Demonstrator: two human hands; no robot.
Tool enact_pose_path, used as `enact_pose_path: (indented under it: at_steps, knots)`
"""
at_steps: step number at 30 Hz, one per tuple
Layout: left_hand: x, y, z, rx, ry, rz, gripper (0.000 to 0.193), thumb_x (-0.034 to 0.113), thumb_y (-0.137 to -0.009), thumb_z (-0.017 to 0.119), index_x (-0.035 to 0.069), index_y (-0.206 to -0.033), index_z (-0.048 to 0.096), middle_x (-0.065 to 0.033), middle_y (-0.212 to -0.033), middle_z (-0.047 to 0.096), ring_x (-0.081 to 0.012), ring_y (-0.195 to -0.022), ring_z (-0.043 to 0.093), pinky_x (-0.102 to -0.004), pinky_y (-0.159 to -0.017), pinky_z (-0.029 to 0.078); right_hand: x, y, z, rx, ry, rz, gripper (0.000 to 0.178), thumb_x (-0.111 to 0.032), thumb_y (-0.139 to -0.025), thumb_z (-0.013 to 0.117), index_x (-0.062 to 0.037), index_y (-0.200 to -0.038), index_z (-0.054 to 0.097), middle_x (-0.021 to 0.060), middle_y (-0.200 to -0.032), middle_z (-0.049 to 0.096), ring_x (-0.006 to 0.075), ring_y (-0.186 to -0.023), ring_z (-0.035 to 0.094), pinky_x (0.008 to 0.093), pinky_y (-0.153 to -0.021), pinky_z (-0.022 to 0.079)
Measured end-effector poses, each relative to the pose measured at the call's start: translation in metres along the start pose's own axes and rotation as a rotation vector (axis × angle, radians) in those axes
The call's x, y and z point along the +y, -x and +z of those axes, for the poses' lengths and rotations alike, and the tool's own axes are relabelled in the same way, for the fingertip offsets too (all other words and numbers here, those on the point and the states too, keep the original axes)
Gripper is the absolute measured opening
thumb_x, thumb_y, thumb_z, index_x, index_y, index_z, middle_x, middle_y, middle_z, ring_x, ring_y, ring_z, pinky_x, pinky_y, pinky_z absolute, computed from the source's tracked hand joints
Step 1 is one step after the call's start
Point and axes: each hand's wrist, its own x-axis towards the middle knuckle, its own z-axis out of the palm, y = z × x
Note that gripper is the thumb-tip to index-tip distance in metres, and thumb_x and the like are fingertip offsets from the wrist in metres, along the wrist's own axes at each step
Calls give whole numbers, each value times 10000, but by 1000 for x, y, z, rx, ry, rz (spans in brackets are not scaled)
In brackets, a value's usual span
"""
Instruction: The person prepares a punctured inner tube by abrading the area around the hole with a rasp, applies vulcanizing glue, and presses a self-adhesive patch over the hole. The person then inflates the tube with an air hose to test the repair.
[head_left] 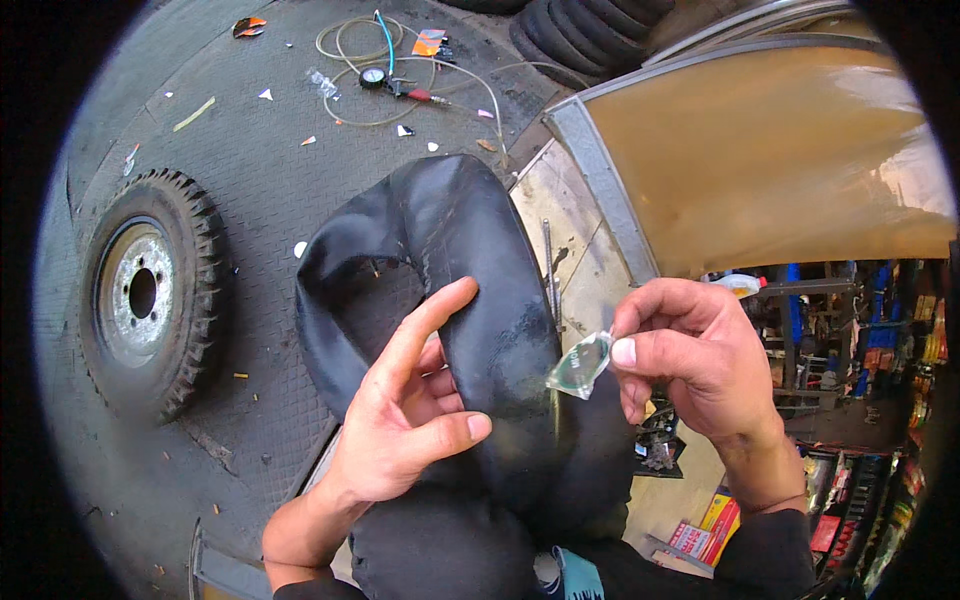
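Observation:
A black rubber inner tube (500,300) lies across my thighs, partly folded, with a dull scuffed area on its near right face. My left hand (400,410) is at the tube's inner edge. Its index finger and thumb lie spread over the rubber, while the other fingers curl in at the edge and are partly hidden. Just right of the scuffed area, my right hand (695,360) pinches a small patch (580,366), dark green with clear film around it, by one corner. The patch hangs above the tube, tilted.
On the left stands a knobby tyre on a metal rim (143,290). An air hose with a gauge (373,77) lies coiled at the back, near stacked tyres (590,35). A brown panel with a metal frame (770,150) and crowded tool racks (850,340) stand on the right.

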Motion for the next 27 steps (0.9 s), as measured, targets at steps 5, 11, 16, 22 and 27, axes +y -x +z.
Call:
enact_pose_path:
  at_steps: [5,11,16,22,27]
  knots:
    - [1,2,1,3,5,-15,1019,-133,-868,714,106,-1731,227,-115,-1510,554,-228,-1369,600,-385,-1142,493,-7,-8,6,-40,-30,119,94,28,-895,740,62,-979,712,109,-773,692,187,-569,670,356,-521,592]
    - [0,1,2,4,5,-6,1015,-137,-871,711,95,-1730,223,-115,-1508,558,-221,-1360,606,-372,-1133,499,-29,12,10,102,682,-491,109,52,-865,732,24,-968,710,75,-839,693,152,-721,653,289,-677,533]
    - [-2,0,2,7,-1,0,1011,-134,-874,716,87,-1729,225,-114,-1506,561,-218,-1349,613,-369,-1127,501,-32,25,6,117,1114,-990,240,103,-778,717,-9,-988,687,126,-902,680,258,-823,652,361,-746,529]
    - [-6,0,0,-11,6,13,1010,-122,-877,730,94,-1728,230,-113,-1501,567,-213,-1338,616,-364,-1123,503,-28,23,4,62,1108,-1063,260,112,-775,718,-9,-1004,690,151,-908,697,283,-805,679,380,-771,559]
    - [-6,1,-1,-5,-6,14,994,-120,-879,728,93,-1723,247,-112,-1485,576,-216,-1330,622,-374,-1127,506,-28,21,5,42,997,-921,182,92,-834,703,22,-1000,681,136,-894,705,220,-771,692,361,-728,573]
